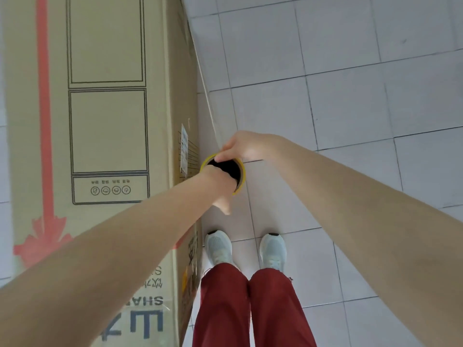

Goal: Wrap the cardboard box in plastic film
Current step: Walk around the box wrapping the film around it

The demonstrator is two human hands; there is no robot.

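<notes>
Evidently for tension, the left hand (220,187) hooks inside the roll (241,177) while the right hand (244,146) grips its rim. Its film (204,96) stretches toward twelve o'clock along the cardboard box (107,126).

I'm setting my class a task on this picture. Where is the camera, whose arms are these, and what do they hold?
No machine here: one camera worn on a person's head looks down, so the arms are the wearer's own. The left hand reaches into the hollow core of a roll of plastic film; the right hand pinches its yellow rim. A band of clear film runs from the roll along the side of a large cardboard box on the tiled floor. Below are the wearer's pale shoes and red trousers.
</notes>
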